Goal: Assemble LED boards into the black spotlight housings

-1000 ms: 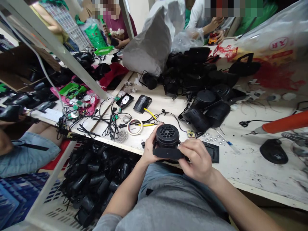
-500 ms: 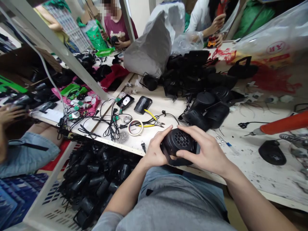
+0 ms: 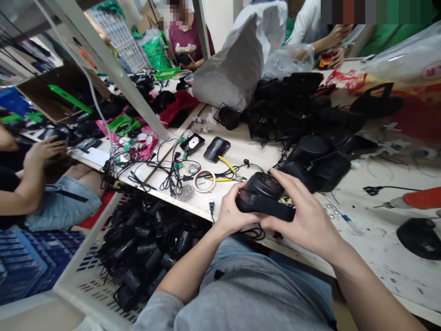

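Observation:
Between my hands, above the table's front edge, is a black round plastic housing [image 3: 264, 185] with a bracket around it. Its round ribbed end points up and away from me, and a bit of green shows at its right side. My left hand [image 3: 230, 209] grips the left side, thumb underneath. On the other side my right hand [image 3: 303, 215] is closed round it, fingers on the top edge and thumb below. Yellow-handled cutters [image 3: 227, 165] and a roll of tape [image 3: 204, 181] lie just beyond my left hand.
Black housings [image 3: 313, 158] are heaped at the back right. An orange electric screwdriver [image 3: 422, 198] juts in from the right. Cables [image 3: 172, 172] tangle on the left. Below stands a white crate [image 3: 69, 280] of black parts. Co-workers sit left and across the table.
Both hands have tilted the housing, so its honeycomb end no longer faces me and its side shows. The view has swung left, shifting the table's things rightward in the picture.

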{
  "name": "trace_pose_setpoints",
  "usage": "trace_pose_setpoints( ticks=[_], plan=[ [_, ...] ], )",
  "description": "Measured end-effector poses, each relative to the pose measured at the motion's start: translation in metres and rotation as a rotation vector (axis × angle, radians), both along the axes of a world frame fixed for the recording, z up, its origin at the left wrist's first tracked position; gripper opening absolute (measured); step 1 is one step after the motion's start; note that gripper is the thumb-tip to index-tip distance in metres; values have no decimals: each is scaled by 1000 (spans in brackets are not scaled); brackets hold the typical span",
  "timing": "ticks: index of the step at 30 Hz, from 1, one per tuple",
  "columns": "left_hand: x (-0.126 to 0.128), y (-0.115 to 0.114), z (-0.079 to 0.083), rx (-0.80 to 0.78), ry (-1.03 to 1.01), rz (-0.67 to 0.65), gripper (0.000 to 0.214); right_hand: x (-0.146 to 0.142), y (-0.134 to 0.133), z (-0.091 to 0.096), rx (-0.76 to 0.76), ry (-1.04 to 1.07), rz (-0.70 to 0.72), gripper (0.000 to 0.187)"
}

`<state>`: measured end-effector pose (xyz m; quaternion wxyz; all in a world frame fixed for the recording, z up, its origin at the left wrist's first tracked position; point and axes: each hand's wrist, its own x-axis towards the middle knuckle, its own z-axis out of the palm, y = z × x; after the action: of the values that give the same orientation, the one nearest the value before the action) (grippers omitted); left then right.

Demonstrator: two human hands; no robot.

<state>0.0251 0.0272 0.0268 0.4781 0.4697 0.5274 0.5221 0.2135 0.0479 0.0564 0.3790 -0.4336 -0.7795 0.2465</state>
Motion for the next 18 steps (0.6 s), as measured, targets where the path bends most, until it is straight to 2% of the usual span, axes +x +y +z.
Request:
trace_pose_setpoints(
  ticks=[2,5,8,11,13,15,16,18],
  plan=[
    [-5,-1,9,25,6,-65,68,-1,6,-1,-35,40,-53,74],
    [-13,-6,24,67,40,-182,73,-2,20,-1,-167,233,-53,46],
    [-26,-11,42,95,57,-208,75,-6,27,3,-267,397,11,47],
    [-58,-18,71,21,-54,-138,73,-13,22,9,-311,503,106,52],
    [-89,-26,101,-50,-278,34,67,-16,15,11,-331,505,109,46],
    [-124,-38,138,42,-408,351,41,-18,9,9,-348,414,76,39],
    [-140,-45,158,148,-422,515,31,-20,6,7,-354,356,64,38],
    [-172,-58,192,249,-353,835,36,-23,3,1,-362,265,67,40]
  ],
)
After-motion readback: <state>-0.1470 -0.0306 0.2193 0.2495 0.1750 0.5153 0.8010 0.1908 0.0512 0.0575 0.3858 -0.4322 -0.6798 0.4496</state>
